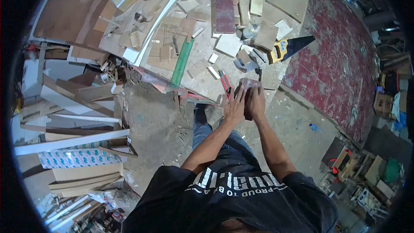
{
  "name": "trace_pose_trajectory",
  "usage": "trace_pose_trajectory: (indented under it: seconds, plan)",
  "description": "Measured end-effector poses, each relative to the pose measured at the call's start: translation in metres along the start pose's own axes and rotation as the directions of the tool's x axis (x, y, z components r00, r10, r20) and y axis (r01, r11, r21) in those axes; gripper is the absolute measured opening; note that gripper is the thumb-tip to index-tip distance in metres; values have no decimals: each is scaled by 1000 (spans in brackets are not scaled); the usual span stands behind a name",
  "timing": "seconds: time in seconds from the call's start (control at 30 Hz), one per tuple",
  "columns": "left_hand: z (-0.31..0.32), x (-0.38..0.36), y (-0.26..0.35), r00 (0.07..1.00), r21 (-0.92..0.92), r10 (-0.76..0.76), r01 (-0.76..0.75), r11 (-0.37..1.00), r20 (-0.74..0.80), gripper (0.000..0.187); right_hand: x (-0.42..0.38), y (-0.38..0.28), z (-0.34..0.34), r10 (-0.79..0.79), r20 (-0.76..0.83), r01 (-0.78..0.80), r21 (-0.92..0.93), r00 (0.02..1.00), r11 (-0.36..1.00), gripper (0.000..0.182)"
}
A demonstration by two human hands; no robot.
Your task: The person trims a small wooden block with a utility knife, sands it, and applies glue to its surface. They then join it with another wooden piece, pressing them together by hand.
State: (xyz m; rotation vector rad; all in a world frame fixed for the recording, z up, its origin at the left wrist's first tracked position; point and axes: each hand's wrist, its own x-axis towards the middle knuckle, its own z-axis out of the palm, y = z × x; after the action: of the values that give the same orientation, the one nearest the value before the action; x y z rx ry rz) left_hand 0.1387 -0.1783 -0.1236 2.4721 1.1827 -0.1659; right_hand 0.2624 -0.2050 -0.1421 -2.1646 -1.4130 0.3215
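Observation:
At the near edge of the worktable, my left hand (233, 107) and my right hand (256, 102) are side by side on a narrow reddish-brown board (248, 114). The fingers of both close over its sides, and its far end shows just beyond the fingertips. Much of the board is hidden under the hands. A red-handled tool (224, 81) lies right by my left fingertips. Beyond my right hand sits a handsaw (296, 48) with a yellow handle, its dark blade pointing right.
The worktable (198, 87) carries a green ruler (183, 64), a dark red board (224, 15), a clear jar (250, 30) and several wood offcuts. A long white strip (160, 22) curves across its left side. Stacked panels (82, 138) stand on the left; a red floor area (332, 64) lies right.

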Motion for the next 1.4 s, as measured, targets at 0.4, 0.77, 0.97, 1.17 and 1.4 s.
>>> trace_pose_trajectory:
  seconds: [0.4,0.77,0.97,1.17,1.4]
  plan:
    - [-14,-1,1,984,7,-38,38,999,176,96,37,0,2,126,174,-131,20,977,991,26]
    - [-19,2,-2,982,54,-25,14,998,190,96,26,2,2,4,89,-7,36,996,999,18]
    - [-11,1,-3,991,-78,-23,33,996,132,96,45,6,-24,-119,406,6,270,906,963,27]
    - [-11,-1,1,1000,-127,-21,22,992,12,84,8,28,-20,-446,371,440,106,815,892,28]
    - [2,-1,5,999,-19,-47,47,999,6,88,-23,35,-15,-384,341,364,125,858,923,31]
